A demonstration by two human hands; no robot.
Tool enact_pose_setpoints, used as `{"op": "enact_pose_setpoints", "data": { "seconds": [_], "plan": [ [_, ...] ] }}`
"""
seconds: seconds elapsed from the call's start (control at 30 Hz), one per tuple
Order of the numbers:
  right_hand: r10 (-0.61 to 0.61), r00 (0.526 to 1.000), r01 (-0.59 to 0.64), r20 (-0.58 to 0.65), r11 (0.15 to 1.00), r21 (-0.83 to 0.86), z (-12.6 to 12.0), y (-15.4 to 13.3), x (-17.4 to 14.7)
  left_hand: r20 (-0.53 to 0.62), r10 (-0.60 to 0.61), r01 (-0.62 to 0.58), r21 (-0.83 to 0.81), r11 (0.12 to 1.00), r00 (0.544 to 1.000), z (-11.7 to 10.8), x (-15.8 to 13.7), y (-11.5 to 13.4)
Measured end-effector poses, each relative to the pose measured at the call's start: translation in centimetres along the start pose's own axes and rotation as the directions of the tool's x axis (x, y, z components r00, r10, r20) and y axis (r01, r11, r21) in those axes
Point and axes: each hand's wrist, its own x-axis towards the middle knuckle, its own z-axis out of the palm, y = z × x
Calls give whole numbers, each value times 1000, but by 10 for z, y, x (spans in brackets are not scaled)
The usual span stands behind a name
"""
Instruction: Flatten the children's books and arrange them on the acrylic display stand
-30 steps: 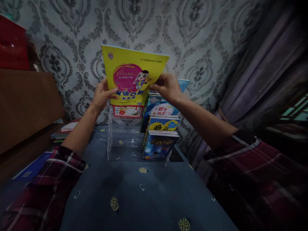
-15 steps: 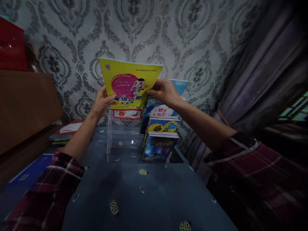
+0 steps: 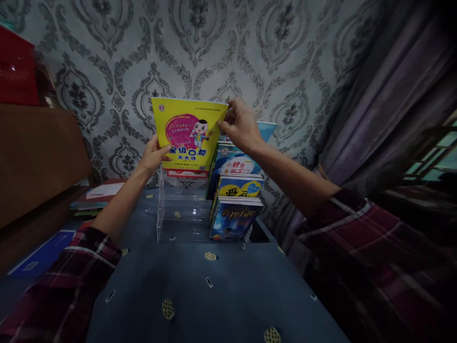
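A yellow workbook (image 3: 189,128) with a pink circle and a cartoon child stands upright above the back left of a clear tiered book rack (image 3: 185,226). My left hand (image 3: 154,155) grips its lower left edge, thumb across the front cover. At its upper right edge, my right hand (image 3: 243,123) pinches the cover, fingers behind. Just below the workbook shows a strip of a red-bordered book (image 3: 187,174). The rack's right side holds a blue-green book (image 3: 233,159), a yellow-and-blue book (image 3: 241,187) and a dark blue book (image 3: 235,219) in steps.
A dark blue patterned cloth (image 3: 214,295) covers the table. Stacked books (image 3: 93,197) and a blue folder (image 3: 41,255) lie at the left, near a brown cabinet (image 3: 39,157) bearing a red box (image 3: 17,66). Behind is a patterned wall; a purple-grey curtain (image 3: 385,105) hangs at the right.
The yellow workbook has come down a little toward the rack, covering more of the red-bordered book. My right hand has shifted up along its right edge; my left hand is slightly lower.
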Motion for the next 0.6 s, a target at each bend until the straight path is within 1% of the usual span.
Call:
{"op": "enact_pose_setpoints", "data": {
  "seconds": [0.1,0.27,0.43,0.6],
  "plan": [
    [12,1000,-11,5,986,-165,-1,-6,-1,0,-40,40,17,999,999,1,1,-4],
    [134,989,-103,64,929,-354,-2,-13,-1,5,-131,131,38,991,991,2,-2,-11],
    [183,976,-118,117,900,-419,0,-16,1,-38,-165,168,139,976,986,2,-2,-18],
    [201,975,-137,98,882,-450,2,-23,-2,-54,-154,162,244,956,987,0,-1,-23]
  ]
}}
